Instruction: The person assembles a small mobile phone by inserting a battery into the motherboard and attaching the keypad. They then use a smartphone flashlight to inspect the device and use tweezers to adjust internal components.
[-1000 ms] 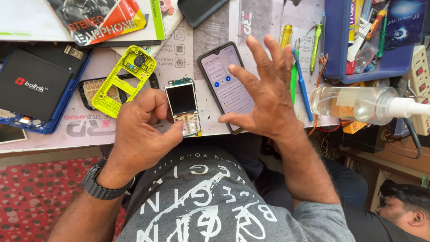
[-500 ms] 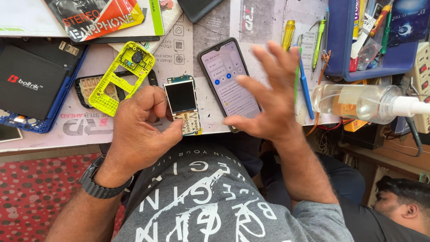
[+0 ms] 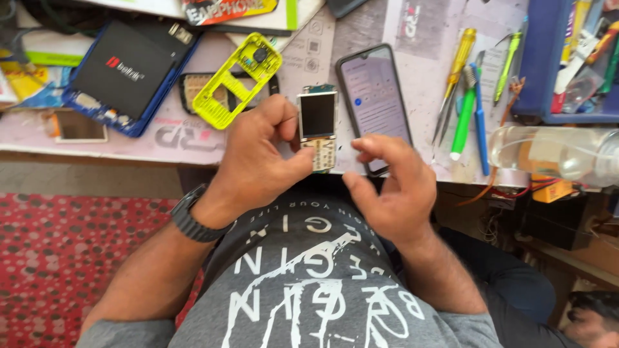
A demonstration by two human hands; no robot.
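Observation:
My left hand (image 3: pixel 261 161) grips a bare small phone board (image 3: pixel 318 129) with a dark screen and pale keypad, held upright over the bench edge. My right hand (image 3: pixel 390 187) hovers just right of it, fingers curled and apart, holding nothing, its fingertips over the lower end of a black smartphone (image 3: pixel 373 96) lying lit on the bench. A yellow-green phone frame (image 3: pixel 235 80) lies to the upper left of the board, over a dark keypad piece.
A black box in a blue tray (image 3: pixel 129 71) sits at left. Screwdrivers, a green pen and a blue brush (image 3: pixel 467 96) lie right of the smartphone. A clear bottle (image 3: pixel 554 151) lies on its side at right, below a blue bin (image 3: pixel 548 64). Another person sits at lower right.
My right hand has lifted off the smartphone's screen and drawn back toward me, its fingers curling. My left hand still holds the phone board in about the same place.

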